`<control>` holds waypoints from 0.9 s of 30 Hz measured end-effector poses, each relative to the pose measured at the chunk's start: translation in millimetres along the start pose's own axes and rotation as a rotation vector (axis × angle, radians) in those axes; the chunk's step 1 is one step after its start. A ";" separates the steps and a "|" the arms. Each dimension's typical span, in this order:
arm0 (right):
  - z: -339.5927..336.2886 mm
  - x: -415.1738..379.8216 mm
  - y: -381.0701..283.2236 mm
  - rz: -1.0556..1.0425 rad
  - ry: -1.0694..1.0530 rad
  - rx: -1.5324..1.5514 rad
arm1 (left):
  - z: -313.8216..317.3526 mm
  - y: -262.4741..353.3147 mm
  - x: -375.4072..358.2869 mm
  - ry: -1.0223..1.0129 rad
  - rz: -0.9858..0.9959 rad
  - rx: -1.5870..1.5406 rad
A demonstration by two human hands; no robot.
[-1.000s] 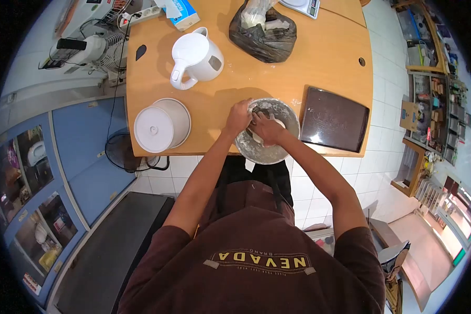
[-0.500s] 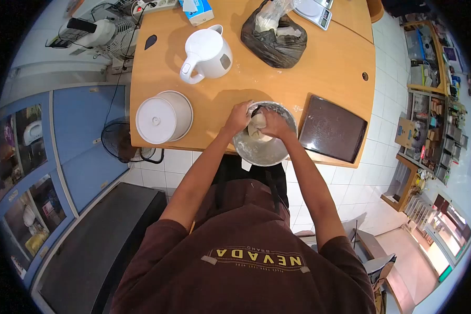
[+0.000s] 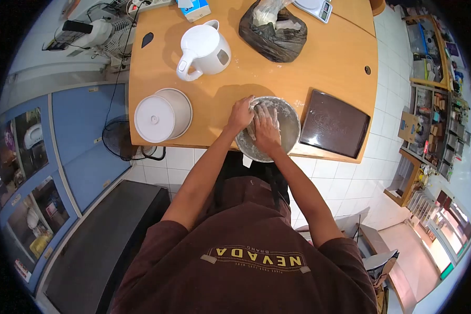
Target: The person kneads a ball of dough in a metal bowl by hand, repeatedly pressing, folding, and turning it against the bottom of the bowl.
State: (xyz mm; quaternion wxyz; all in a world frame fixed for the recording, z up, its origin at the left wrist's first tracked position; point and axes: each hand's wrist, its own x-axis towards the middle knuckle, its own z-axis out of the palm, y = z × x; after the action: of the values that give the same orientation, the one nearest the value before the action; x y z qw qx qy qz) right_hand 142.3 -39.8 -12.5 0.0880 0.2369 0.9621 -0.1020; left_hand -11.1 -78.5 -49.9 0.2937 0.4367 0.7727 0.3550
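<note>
Fingers of the right hand open and somewhat spread, dusted whitish, reaching down inside a round metal bowl; whatever lies beneath the palm is mostly hidden by the hand. Left hand at the bowl's left upper rim, fingers closed over it, gripping. Bowl sits at the near edge of a wooden table, its near rim showing past the edge; inner wall streaked with pale residue. Both forearms come up from the wearer's body, in a dark maroon shirt with yellow lettering. Right of the bowl, just beside it: dark rectangular baking tray, lying flat, faint pale marks on its surface. Left, well apart from the bowl: round white lidded container, close to the near edge. Beyond that, white electric kettle, upright, handle toward the container. Farther back, black plastic bag with a clear bag in its mouth; digital scale to its right, partly cut off by the view. Blue-and-white box behind the kettle. Light specks scattered on the wood. Off to the left, blue cabinet with glazed panels; pale tiled floor below.
</note>
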 end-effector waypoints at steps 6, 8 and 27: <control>24.0 -20.3 -12.7 0.080 -0.066 0.135 | 3.3 -8.6 2.0 -0.008 0.026 -0.024; 26.5 -15.6 -10.0 0.099 -0.125 0.130 | 7.3 -12.8 1.5 -0.009 0.038 -0.041; -5.3 44.3 52.1 0.043 -0.224 0.195 | -4.9 -3.7 20.8 -0.050 0.001 0.064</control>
State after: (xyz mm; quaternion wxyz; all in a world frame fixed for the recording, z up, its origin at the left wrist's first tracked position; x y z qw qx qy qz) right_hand 127.7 26.0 -25.1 0.1737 0.2522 0.9264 -0.2191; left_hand -25.9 -62.9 -53.0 0.2985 0.4548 0.7761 0.3190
